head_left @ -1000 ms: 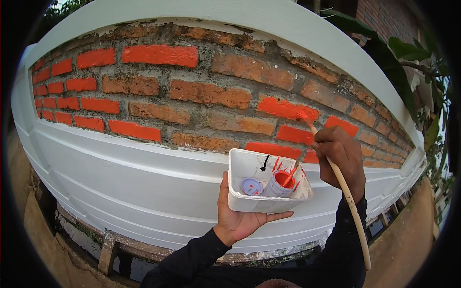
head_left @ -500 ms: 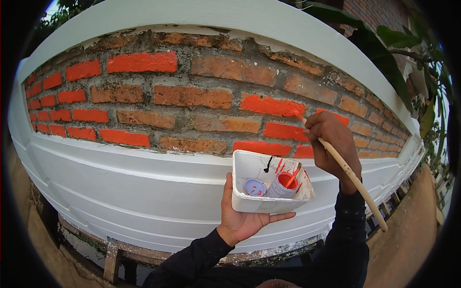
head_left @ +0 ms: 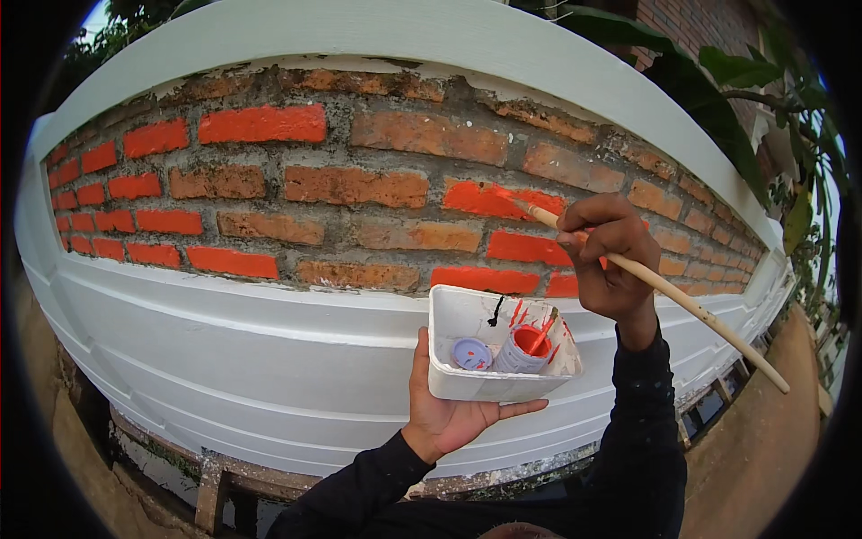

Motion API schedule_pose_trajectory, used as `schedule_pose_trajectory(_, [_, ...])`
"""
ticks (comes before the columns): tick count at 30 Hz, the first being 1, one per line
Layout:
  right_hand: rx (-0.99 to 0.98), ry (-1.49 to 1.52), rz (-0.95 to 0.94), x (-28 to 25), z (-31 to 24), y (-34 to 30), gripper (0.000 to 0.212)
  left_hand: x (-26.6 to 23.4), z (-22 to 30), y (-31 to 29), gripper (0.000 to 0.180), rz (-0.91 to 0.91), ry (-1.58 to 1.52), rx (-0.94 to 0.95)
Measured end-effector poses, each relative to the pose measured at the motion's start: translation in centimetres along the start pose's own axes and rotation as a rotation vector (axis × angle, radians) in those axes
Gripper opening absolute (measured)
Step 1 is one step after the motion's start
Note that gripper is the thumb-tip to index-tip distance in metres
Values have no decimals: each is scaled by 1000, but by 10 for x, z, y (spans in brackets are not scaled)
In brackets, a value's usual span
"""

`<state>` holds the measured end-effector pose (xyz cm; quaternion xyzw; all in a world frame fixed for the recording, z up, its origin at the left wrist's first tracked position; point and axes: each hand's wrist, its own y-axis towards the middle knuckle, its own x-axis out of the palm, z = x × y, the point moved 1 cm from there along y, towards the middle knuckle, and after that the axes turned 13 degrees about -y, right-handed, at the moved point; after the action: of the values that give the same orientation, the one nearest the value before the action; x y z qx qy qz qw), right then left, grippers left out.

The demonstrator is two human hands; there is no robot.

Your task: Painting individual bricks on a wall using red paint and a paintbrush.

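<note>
My right hand [head_left: 611, 256] is closed around a paintbrush [head_left: 690, 304] with a long pale wooden handle. Its bristles touch a brick painted bright red-orange [head_left: 476, 196] in the wall. Below, my left hand [head_left: 444, 415] supports a white plastic tub [head_left: 503, 388] from underneath, thumb up along its left side and fingers stretched beneath. Inside the tub stands an open paint jar [head_left: 519, 361] of red-orange paint, with a small stick [head_left: 542, 334] leaning in it. Beside the jar lies a pale lilac lid [head_left: 472, 354]. Red and black paint streaks mark the tub's inner wall.
The brick wall [head_left: 355, 187] mixes red-painted and bare weathered bricks with grey mortar. A white frame [head_left: 377, 31] arches above it, and white ledges [head_left: 269, 359] run below. Large green leaves [head_left: 705, 117] hang at the upper right. A brown path [head_left: 754, 449] lies at the lower right.
The brush tip has moved left along the same red brick, and the handle now slants flatter to the right. The tub and left hand have shifted slightly left in the view.
</note>
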<state>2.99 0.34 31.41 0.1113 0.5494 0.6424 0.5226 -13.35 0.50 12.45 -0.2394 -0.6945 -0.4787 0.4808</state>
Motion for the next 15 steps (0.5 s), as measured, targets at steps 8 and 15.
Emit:
schedule_pose_trajectory(8, [133,6,-26,-11,6,-1,25,6,7,-8,105,7,44,46])
schedule_pose_trajectory(15, [105,-23,-38,-14,18,-4,21,2,8,-8,106,17,37,41])
